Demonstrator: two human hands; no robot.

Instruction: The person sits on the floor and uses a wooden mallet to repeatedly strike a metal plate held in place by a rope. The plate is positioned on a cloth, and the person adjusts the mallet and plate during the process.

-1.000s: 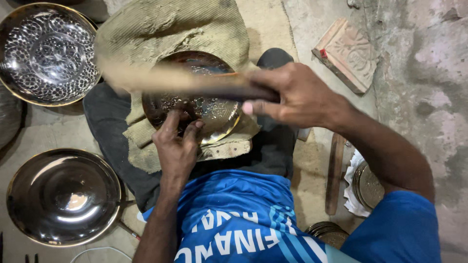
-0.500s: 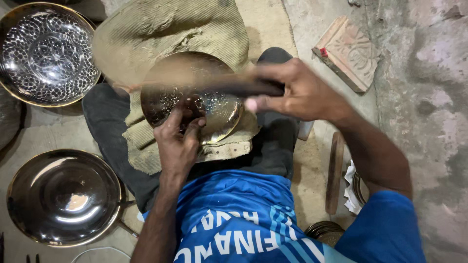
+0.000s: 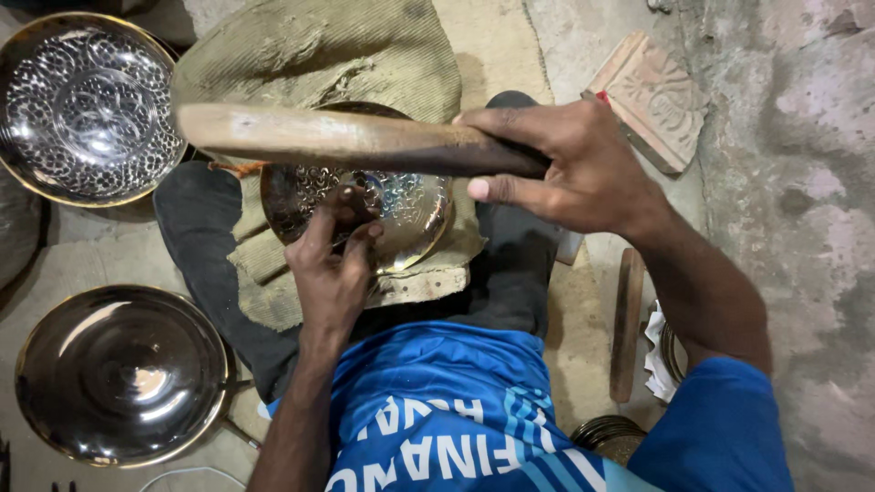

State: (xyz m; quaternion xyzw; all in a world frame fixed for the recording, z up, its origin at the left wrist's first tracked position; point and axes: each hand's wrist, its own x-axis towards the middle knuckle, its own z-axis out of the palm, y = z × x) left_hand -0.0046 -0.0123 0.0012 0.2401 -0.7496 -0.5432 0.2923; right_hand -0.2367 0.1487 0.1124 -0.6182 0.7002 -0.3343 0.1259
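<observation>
R hand [image 3: 583, 169] grips mallet [image 3: 355, 141] — L hand [image 3: 333, 264] on bowl [image 3: 410, 214].

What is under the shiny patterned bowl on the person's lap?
Under the patterned bowl lies a folded coarse cloth, spread over the dark trouser legs. The bowl and the left hand cover whatever lies directly under the middle.

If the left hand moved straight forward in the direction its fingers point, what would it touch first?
Probably the dark wooden mallet handle crossing above the patterned brass bowl. The left hand already rests on that bowl; depth is unclear.
</observation>
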